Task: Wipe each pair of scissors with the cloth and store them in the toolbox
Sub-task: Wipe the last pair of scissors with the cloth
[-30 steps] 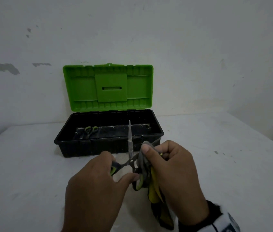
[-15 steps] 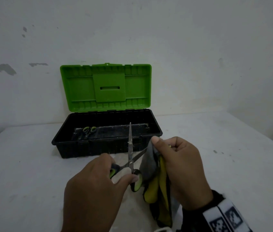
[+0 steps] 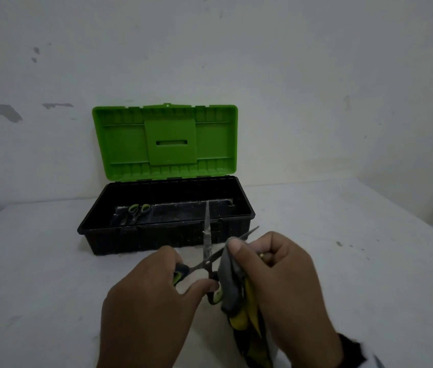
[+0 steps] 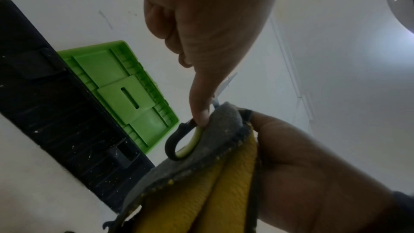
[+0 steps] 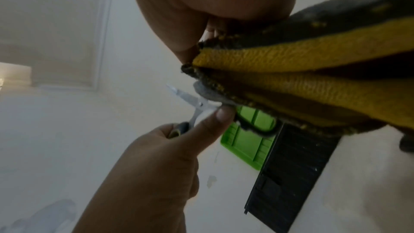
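Left hand (image 3: pixel 154 298) curled round the handles of the open scissors (image 3: pixel 207 257), blades spread. Right hand (image 3: pixel 276 285) pinched on the grey-and-yellow cloth (image 3: pixel 232 285), folded over one blade. Held above the white table (image 3: pixel 342 261), just in front of the open toolbox (image 3: pixel 166 236). Second scissors (image 3: pixel 135 211) lying inside, left part.

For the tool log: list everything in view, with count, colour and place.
toolbox: 1, black base, on the white table by the wall
lid: 1, green, standing open
stored scissors: 1, green-and-dark handles, inside the toolbox
held scissors: 1, blades open, in front of the toolbox
cloth: 1, grey and yellow, on one blade
left hand: grips the scissor handles
right hand: pinches the cloth
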